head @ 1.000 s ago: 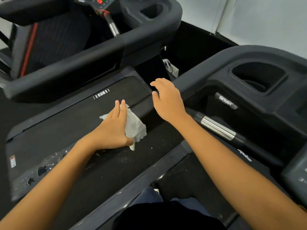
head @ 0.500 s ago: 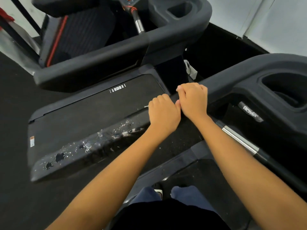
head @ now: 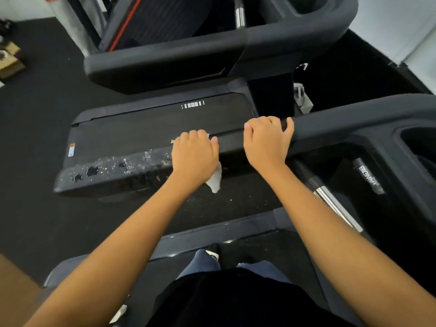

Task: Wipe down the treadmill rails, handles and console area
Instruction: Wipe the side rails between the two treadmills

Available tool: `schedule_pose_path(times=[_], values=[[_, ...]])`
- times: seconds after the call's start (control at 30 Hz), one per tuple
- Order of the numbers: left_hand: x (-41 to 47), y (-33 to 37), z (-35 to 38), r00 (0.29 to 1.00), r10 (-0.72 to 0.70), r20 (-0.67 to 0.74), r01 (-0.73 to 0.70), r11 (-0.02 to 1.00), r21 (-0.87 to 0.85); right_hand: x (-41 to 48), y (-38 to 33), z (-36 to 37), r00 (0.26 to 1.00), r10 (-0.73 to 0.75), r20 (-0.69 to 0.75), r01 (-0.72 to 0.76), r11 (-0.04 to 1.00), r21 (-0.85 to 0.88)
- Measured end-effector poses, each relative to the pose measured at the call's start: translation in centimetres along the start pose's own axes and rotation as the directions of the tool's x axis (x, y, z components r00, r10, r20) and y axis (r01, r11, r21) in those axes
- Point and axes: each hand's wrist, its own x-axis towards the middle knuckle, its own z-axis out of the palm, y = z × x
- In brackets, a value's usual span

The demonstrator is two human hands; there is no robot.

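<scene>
Setting: dark rubber gym flooring [head: 35,126] under black treadmills, pale wall [head: 389,20] at upper right.
Left hand [head: 193,156]: curled over the top of the rail, pressing a crumpled white wipe [head: 214,179] against it; one corner of the wipe hanging below the palm.
Right hand [head: 266,140]: wrapped round the same rail just to the right, fingers hooked over the far edge, bracing only.
Rail: long black padded treadmill handrail [head: 330,128], running from the console side out to a worn, flaking grey-speckled patch [head: 113,166] just left of the wiping hand.
Change: half a second ago pressed knuckle to knuckle; now apart, left hand and wipe slid leftward.
Meaning: rail stroke probably under way, outer worn stretch yet to cover, handles and console likely still ahead.
Beyond: chrome grip bar [head: 328,197] below right; neighbouring black treadmill frame [head: 188,57] behind.
</scene>
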Motion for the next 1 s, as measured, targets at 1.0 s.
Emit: schedule_pose_path(times=[1.0], values=[[-6.3,-4.4,0.8,0.999,-0.017,-0.048,0.012,0.995,-0.099,-1.3,0.0,1.0,0.991,-0.049,-0.128,0.058,0.996,0.065]])
